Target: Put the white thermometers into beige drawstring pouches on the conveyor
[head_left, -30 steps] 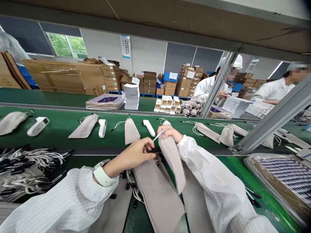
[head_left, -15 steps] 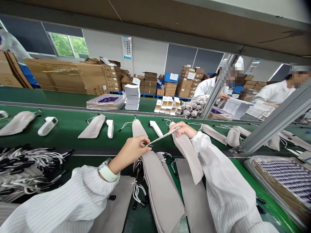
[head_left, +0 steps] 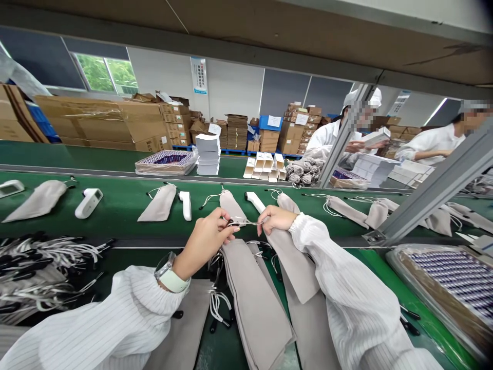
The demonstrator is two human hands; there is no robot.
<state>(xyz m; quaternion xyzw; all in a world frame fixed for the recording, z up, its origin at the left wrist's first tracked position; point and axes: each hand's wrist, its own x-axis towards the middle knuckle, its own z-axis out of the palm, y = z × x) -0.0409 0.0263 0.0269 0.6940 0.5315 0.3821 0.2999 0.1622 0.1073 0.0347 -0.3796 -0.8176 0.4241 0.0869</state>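
Note:
My left hand (head_left: 210, 229) pinches a white drawstring cord (head_left: 252, 223) near its small black tip. The cord runs taut across to my right hand (head_left: 276, 219), whose fingers are closed on the top of a grey drawstring pouch (head_left: 296, 264). That pouch hangs down from the hand, its lower end over other grey pouches. Beneath my hands lies a stack of flat grey pouches (head_left: 256, 303). Just beyond them, on the green belt, a white handheld device (head_left: 254, 201) lies beside another grey pouch (head_left: 232, 205).
Along the green conveyor belt (head_left: 123, 198) lie more pouches and white devices. At left is a pile of pouches with corded ends (head_left: 46, 277). A plastic-wrapped tray (head_left: 447, 293) sits at right, near a slanted metal post (head_left: 419, 195). Co-workers in white work across the line.
My right hand has moved left and down, closer to my left hand, bringing the pouch along. The belt items have shifted right. A co-worker now holds up a white box.

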